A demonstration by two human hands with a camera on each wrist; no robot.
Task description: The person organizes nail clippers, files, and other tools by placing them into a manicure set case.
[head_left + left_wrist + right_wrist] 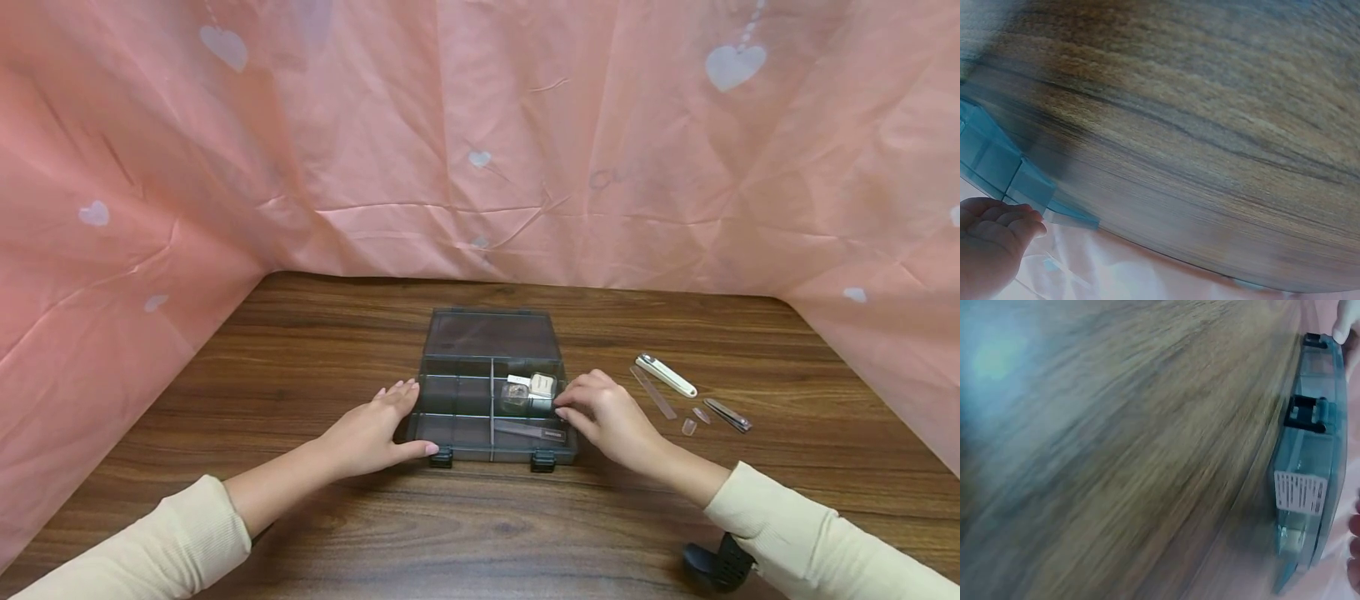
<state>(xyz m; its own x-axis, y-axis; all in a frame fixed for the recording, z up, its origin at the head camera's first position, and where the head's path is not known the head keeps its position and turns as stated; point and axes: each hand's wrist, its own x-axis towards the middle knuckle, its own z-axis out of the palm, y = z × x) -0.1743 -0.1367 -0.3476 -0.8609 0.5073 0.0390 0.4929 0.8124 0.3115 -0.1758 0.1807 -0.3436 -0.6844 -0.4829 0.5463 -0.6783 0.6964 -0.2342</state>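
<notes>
Resting at the left edge of the translucent dark box (480,455), the left hand (369,433) is spread, with its thumb at the front corner and its fingers along the side. The right hand (613,421) is positioned at the right edge, fingers bent and thumb near them; whether it pinches a part cannot be determined. The box stands on the table (360,525) between both hands, its lid (491,333) laid back at the far side. Two latches, a left latch (441,457) and a right latch (542,461), are fitted at the front. A pale divider (492,404) separates the left and right compartments. The middle right compartment contains a small clear case (514,398) and a cream-faced piece (542,384); the front right compartment contains a flat strip (519,429). Right of the box, on the table, lie a cream nail clipper (667,375), a clear strip (653,392), two small clear pieces (689,427) and a metal nail clipper (727,415).
</notes>
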